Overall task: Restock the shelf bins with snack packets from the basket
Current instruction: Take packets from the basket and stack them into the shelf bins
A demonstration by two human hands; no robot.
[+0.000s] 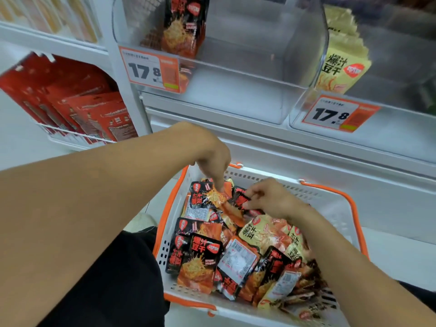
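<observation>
We saw a white metal shelf unit (pixel 283 147) filling the upper part of the view, and on it two clear plastic bins side by side. The left clear bin (pixel 236 67) held a few upright black-and-orange snack packets (pixel 184 24) at its left end, behind an orange-and-white price tag reading 17.8 (pixel 149 70). The right clear bin (pixel 401 114) held upright pale yellow snack packets (pixel 342 64) and carried a like price tag (pixel 339 114). To the far left stood a white wire rack of red flat pouches (pixel 77 107).

Below the shelf sat the white perforated plastic basket with orange rim and handles (pixel 330 199), filled with a loose heap of black-and-orange packets (pixel 203 258) and some yellow ones (pixel 264 230).

Our left hand (pixel 212 159) reached down into the far end of the basket, its fingers pointed downward and pinching the edge of a black-and-orange packet on top of the heap (pixel 210 194). Our right hand (pixel 271 199) lay just beside it, fingers curled and nipping another dark packet (pixel 243 199) at the heap's far end.
</observation>
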